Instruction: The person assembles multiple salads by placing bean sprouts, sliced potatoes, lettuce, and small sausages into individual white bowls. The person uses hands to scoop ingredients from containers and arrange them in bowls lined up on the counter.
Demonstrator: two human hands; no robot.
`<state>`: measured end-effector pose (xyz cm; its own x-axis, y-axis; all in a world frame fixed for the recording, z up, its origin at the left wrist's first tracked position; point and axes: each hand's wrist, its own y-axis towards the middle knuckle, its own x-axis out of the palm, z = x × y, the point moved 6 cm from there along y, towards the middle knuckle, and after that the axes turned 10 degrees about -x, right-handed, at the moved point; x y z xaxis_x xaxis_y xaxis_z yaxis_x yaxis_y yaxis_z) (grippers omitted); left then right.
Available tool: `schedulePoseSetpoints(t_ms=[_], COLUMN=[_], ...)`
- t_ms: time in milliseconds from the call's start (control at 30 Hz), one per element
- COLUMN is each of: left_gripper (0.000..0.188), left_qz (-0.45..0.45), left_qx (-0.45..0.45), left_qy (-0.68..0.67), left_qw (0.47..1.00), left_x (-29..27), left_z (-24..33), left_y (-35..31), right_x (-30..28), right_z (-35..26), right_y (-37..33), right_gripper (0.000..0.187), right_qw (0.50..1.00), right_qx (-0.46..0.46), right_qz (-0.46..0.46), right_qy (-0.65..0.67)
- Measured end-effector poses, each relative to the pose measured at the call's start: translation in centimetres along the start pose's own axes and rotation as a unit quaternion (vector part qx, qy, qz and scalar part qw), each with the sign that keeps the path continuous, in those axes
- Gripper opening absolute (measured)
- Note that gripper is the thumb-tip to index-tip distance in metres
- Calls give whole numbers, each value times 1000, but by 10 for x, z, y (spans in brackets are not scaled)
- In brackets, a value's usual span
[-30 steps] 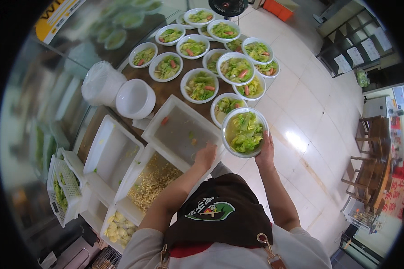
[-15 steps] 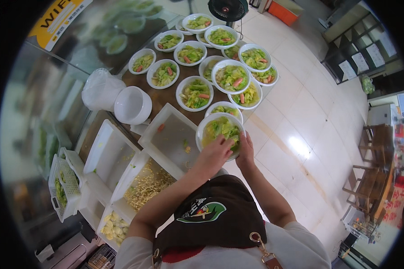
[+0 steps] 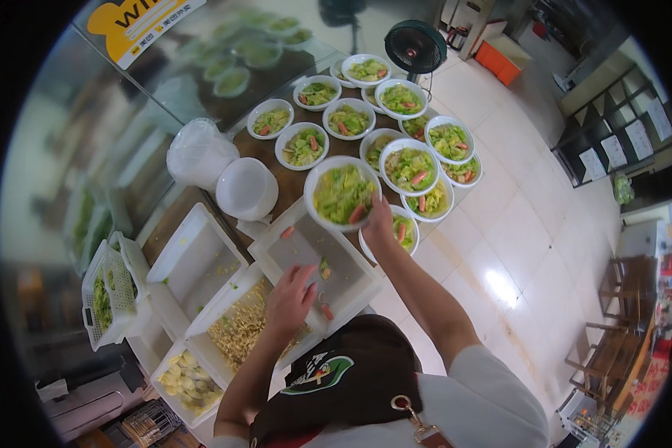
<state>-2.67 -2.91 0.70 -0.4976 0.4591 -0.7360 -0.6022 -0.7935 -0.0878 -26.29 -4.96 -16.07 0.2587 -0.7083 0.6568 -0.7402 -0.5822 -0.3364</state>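
My right hand [image 3: 379, 225] grips the right rim of a white bowl [image 3: 319, 205] holding chopped lettuce [image 3: 339, 190] and a pink sausage piece [image 3: 357, 214]. The bowl hangs raised over the far end of a shallow white tub [image 3: 282, 255]. Over the tub's near left side hovers my left hand [image 3: 290, 299], fingers apart and seemingly with nothing in them. A few sausage bits [image 3: 287, 232] and vegetable scraps [image 3: 325, 269] lie in that tub. Just beneath the right wrist sits another filled bowl [image 3: 401, 231].
Several filled bowls [image 3: 302, 146] crowd the table's far side, some stacked over others. Empty white bowls [image 3: 246, 187] and a plastic-wrapped stack [image 3: 200, 153] stand left. Nearer are a tub of small yellowish pieces [image 3: 239, 325], pale slices [image 3: 189, 382] and a basket [image 3: 97, 302]. A fan [image 3: 416, 48] stands beyond.
My right hand has carried the bowl up and left, away from the lower bowl. My left hand has come out of the bowl to the tub. A sausage piece now shows on the lettuce.
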Motion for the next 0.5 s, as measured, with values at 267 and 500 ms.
schedulePoseSetpoints(t_ms=[267,500], left_gripper=[26,28], left_qz=[-21,33], left_qx=[-227,-325], left_qy=[29,-14], left_qw=[973,945], left_x=[-35,-38], left_z=[-86,-125], left_y=[-114,-187], right_x=[19,19], right_z=[34,40], right_y=[196,209], right_gripper=[33,33], right_qw=[957,907], right_qx=[-161,-116], right_qz=[235,398], right_qy=[-47,-68])
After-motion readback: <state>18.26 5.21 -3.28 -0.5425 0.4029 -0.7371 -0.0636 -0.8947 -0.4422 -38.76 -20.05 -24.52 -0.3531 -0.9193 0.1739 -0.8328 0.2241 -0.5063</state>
